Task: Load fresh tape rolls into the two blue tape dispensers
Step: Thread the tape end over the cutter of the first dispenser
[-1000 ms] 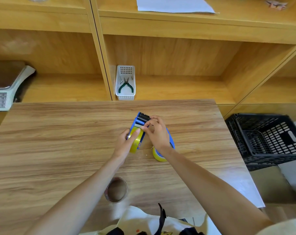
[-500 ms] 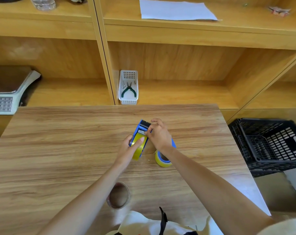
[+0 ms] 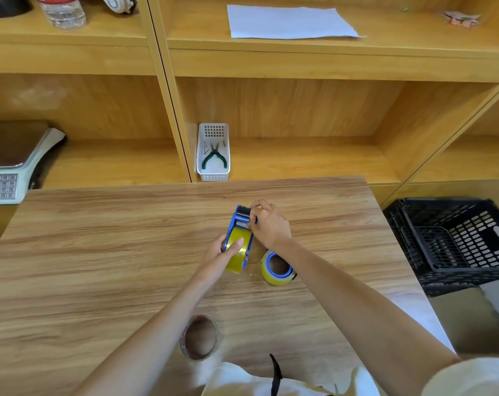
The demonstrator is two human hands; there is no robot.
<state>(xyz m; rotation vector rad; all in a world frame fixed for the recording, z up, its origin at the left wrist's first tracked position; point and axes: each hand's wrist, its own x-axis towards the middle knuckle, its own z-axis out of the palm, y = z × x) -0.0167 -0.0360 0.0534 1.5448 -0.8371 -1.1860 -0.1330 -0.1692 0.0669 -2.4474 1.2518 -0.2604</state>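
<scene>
A blue tape dispenser (image 3: 239,224) stands on edge at the middle of the wooden table (image 3: 99,252), with a yellow tape roll (image 3: 236,261) seated in it. My left hand (image 3: 221,257) grips the dispenser's near end, thumb pressed on the yellow roll. My right hand (image 3: 269,224) pinches at the black roller near the dispenser's far end. A second blue dispenser with a yellow roll (image 3: 276,267) lies flat just right of the first, below my right wrist, partly hidden by my arm.
An empty tape core (image 3: 200,337) lies near the table's front edge between my forearms. Behind the table, shelves hold a white basket with pliers (image 3: 213,152), a scale (image 3: 11,167) and a paper sheet (image 3: 288,22). A black crate (image 3: 454,244) stands to the right.
My right hand has shifted slightly toward the dispenser's far end, uncovering more of the second dispenser and its roll. My left hand keeps its hold. The camera has tilted up a little.
</scene>
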